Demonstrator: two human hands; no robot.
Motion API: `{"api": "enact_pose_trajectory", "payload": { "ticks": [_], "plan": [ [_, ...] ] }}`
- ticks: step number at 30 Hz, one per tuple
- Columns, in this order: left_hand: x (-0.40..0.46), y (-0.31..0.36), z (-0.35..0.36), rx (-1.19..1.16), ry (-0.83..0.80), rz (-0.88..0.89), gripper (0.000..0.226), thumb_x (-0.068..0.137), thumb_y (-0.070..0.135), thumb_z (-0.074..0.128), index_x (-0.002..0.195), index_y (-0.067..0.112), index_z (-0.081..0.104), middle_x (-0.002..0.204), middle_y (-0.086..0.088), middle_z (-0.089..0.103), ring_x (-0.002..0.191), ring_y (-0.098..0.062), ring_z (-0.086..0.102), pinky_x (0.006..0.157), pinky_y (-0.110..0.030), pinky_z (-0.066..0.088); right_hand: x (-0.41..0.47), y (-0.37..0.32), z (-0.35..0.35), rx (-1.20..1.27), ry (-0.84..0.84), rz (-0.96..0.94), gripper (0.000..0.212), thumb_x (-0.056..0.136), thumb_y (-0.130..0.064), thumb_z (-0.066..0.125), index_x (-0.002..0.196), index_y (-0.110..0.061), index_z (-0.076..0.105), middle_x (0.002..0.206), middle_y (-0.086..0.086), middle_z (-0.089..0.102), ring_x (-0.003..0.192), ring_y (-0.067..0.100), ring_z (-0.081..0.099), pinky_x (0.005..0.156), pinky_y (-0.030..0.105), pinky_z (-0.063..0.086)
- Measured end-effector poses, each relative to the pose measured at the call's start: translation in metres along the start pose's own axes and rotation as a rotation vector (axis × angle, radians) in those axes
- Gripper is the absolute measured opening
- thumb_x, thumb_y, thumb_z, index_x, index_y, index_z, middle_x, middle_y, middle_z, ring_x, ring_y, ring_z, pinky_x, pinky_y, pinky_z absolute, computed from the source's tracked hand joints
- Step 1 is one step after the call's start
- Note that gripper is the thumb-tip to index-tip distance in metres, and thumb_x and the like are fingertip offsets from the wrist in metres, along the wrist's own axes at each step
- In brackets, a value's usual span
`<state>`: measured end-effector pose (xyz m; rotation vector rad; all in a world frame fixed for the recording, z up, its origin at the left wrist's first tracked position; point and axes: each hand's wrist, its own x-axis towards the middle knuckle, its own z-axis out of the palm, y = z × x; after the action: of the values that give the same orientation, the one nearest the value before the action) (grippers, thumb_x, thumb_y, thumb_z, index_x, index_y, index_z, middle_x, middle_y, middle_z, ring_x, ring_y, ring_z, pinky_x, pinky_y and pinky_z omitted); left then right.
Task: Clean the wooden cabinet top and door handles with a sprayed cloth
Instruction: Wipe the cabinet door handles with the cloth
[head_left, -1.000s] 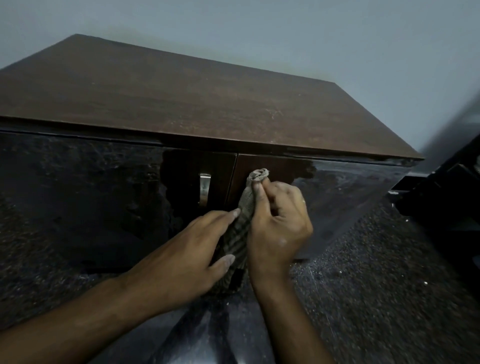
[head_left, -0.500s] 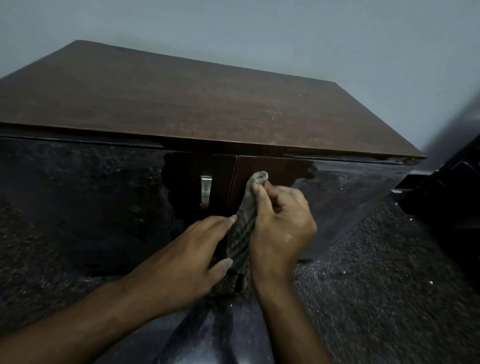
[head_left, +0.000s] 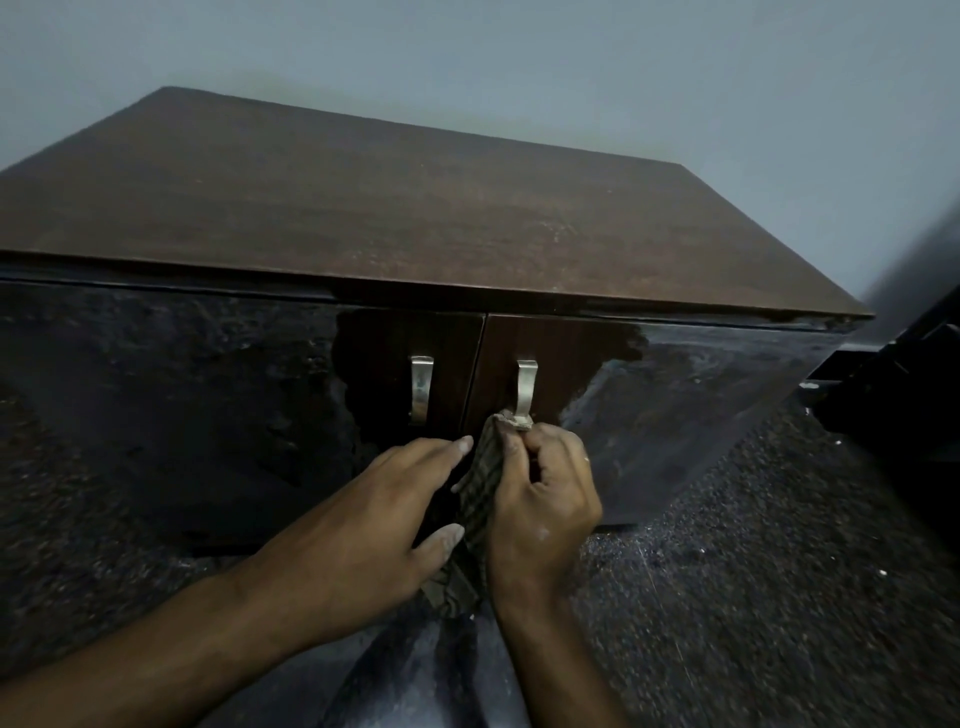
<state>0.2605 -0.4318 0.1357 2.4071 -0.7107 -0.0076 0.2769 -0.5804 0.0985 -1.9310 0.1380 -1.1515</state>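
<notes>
The dark wooden cabinet top (head_left: 395, 208) fills the upper middle of the head view, with two glossy doors below it. A metal handle (head_left: 421, 387) is on the left door and another metal handle (head_left: 525, 387) on the right door. My right hand (head_left: 540, 499) is closed around a striped brown cloth (head_left: 480, 493), pressing it at the lower end of the right handle. My left hand (head_left: 374, 525) lies flat with fingers spread against the door, touching the cloth's left side. The cloth's lower end hangs between my wrists.
A pale grey wall (head_left: 571, 67) stands behind the cabinet. A dark speckled floor (head_left: 753, 597) spreads to the right and below. Dark furniture (head_left: 904, 395) sits at the right edge, close to the cabinet's right corner.
My right hand has slid the cloth down the right door handle, from its top to its lower end, uncovering the handle. My left hand has stayed beside the cloth.
</notes>
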Motion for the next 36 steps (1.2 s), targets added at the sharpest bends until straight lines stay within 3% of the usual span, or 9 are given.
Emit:
{"api": "enact_pose_trajectory", "payload": {
  "ticks": [7,11,15,19,22,25,29,33,36],
  "plan": [
    [0.002,0.001,0.003,-0.011,-0.038,-0.018,0.073,0.092,0.043,0.058,0.151,0.038,0.015,0.141,0.035,0.021,0.128,0.022,0.020,0.098,0.003,0.020,0.002,0.003,0.001,-0.034,-0.054,0.049,0.007,0.083,0.003,0.074,0.079,-0.002,0.070,0.083,0.004,0.068,0.081,-0.002,0.055,0.074,-0.002,0.039],
    [0.001,0.002,0.002,-0.017,-0.053,-0.023,0.073,0.092,0.044,0.057,0.151,0.041,0.013,0.135,0.041,0.016,0.130,0.021,0.018,0.103,0.000,0.022,0.005,0.003,-0.004,0.016,-0.041,0.038,0.004,0.085,0.000,0.074,0.082,-0.003,0.073,0.086,0.002,0.068,0.082,0.001,0.061,0.076,0.003,0.044],
    [-0.002,-0.003,-0.001,-0.010,-0.042,-0.046,0.073,0.093,0.047,0.055,0.152,0.040,0.012,0.144,0.036,0.017,0.133,0.017,0.019,0.102,-0.002,0.022,-0.003,0.011,-0.003,0.045,-0.057,0.059,0.008,0.087,0.005,0.068,0.085,-0.002,0.072,0.090,0.002,0.067,0.086,0.001,0.062,0.078,0.011,0.050],
    [-0.002,-0.004,-0.001,-0.010,-0.051,-0.043,0.074,0.093,0.048,0.054,0.152,0.041,0.011,0.147,0.034,0.018,0.133,0.016,0.020,0.104,-0.007,0.025,0.024,0.003,-0.010,0.075,0.099,0.143,0.017,0.084,0.007,0.072,0.093,-0.006,0.075,0.091,-0.001,0.068,0.085,0.000,0.062,0.076,0.005,0.045],
    [-0.002,-0.003,0.001,-0.017,-0.070,-0.049,0.073,0.093,0.047,0.054,0.152,0.040,0.012,0.144,0.034,0.021,0.131,0.017,0.022,0.101,-0.005,0.026,0.044,-0.001,-0.011,0.124,0.196,0.126,0.015,0.082,0.007,0.074,0.090,-0.005,0.072,0.093,0.003,0.067,0.085,0.009,0.063,0.075,0.008,0.047],
    [0.000,-0.002,0.001,-0.013,-0.058,-0.050,0.072,0.093,0.045,0.055,0.152,0.039,0.014,0.141,0.036,0.021,0.129,0.018,0.021,0.098,0.000,0.022,0.018,0.009,-0.003,0.013,0.112,0.020,0.008,0.084,0.008,0.074,0.085,0.001,0.072,0.094,0.007,0.066,0.088,0.007,0.060,0.079,0.012,0.050],
    [0.001,-0.002,0.002,-0.002,-0.059,-0.043,0.073,0.092,0.046,0.056,0.153,0.038,0.015,0.147,0.031,0.023,0.131,0.016,0.022,0.104,-0.007,0.026,-0.017,0.020,0.010,0.036,0.035,0.150,0.011,0.082,0.010,0.073,0.080,-0.001,0.072,0.091,-0.001,0.065,0.087,0.000,0.060,0.076,0.021,0.054],
    [-0.003,-0.003,0.000,0.002,-0.061,-0.046,0.073,0.092,0.047,0.056,0.152,0.040,0.014,0.141,0.037,0.021,0.130,0.017,0.023,0.100,-0.005,0.027,0.021,0.008,0.002,0.135,0.191,0.165,0.009,0.081,0.008,0.076,0.081,-0.001,0.074,0.088,0.001,0.066,0.083,0.010,0.065,0.075,0.020,0.055],
    [-0.004,-0.006,-0.003,-0.004,-0.064,-0.060,0.074,0.092,0.047,0.055,0.152,0.040,0.013,0.144,0.035,0.021,0.131,0.016,0.022,0.102,-0.007,0.028,0.032,0.007,-0.001,0.134,0.270,0.144,0.010,0.081,0.010,0.075,0.082,0.001,0.072,0.090,0.003,0.064,0.086,0.006,0.062,0.077,0.016,0.052]
  ]
}}
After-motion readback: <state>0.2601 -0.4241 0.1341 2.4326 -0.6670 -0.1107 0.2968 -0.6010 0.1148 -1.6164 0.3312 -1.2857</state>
